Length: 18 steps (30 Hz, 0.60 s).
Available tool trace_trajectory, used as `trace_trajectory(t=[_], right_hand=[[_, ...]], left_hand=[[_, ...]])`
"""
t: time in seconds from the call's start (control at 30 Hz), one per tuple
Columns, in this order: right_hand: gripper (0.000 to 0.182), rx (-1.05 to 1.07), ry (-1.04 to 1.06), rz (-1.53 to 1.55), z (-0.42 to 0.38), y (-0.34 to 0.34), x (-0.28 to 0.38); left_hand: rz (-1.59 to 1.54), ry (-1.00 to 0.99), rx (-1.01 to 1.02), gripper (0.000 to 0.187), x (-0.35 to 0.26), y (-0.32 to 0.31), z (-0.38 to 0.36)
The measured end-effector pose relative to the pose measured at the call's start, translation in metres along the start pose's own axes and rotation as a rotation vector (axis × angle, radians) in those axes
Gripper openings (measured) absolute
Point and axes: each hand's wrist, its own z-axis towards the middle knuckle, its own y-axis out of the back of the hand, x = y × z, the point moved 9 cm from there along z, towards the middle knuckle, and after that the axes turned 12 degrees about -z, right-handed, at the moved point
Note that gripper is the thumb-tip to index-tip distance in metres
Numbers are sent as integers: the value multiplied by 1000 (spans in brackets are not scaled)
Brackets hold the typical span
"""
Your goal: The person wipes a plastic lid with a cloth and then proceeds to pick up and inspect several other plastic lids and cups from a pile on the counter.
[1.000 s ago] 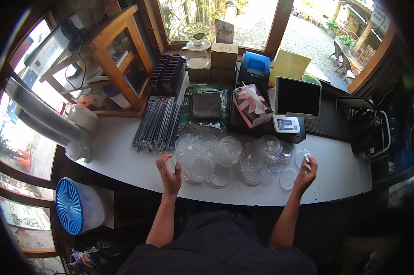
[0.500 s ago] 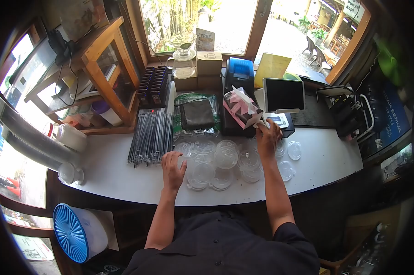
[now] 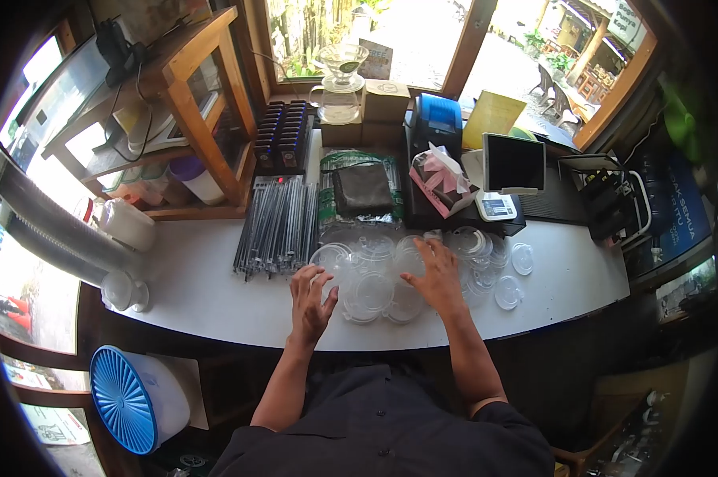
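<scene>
Reaching with left hand (image 3: 309, 306) and right hand (image 3: 440, 274) over clear lids (image 3: 368, 296), spread and overlapping across the middle of the white tabletop (image 3: 192, 274), with two more lids set apart at the right. On the left, curving fingers at the cluster's near left side, thumb well parted, grip loose. On the right, bending fingers over the cluster's upper middle; cannot tell the state of that grip, nor whether holding or only touching a lid.

Outside the window, can read "Punya Kopi" on a sign (image 3: 627, 25), under a blurred line. On the blue banner (image 3: 681, 199) at far right, can read "SEMUA" and "ITU". On the card (image 3: 376, 60) by the glass, can see lettering too blurred to read; on the label (image 3: 498, 207) below the screen (image 3: 515, 163), print too small to make out.

Behind the lids, from left to right, can see dark straws (image 3: 275, 230), a green-edged pack (image 3: 343, 208) under a black pouch (image 3: 363, 189), and a pink-trimmed box (image 3: 430, 191) beside the screen.
</scene>
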Motion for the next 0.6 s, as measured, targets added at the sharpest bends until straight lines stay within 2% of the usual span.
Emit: trace_trajectory(t=[0.2, 0.4, 0.43, 0.5, 0.6], right_hand=[[56, 13, -119, 314, -1, -10, -7], [38, -190, -90, 417, 0, 31, 4], [37, -228, -89, 447, -1, 40, 8], [35, -307, -86, 506, -6, 56, 16], [37, -269, -115, 674, -17, 51, 29]], left_hand=[[92, 84, -14, 31, 10, 18, -50], [135, 159, 72, 35, 12, 11, -67], [137, 189, 86, 52, 20, 9, -70], [97, 222, 53, 68, 25, 11, -68], [117, 249, 59, 86, 33, 8, -67]])
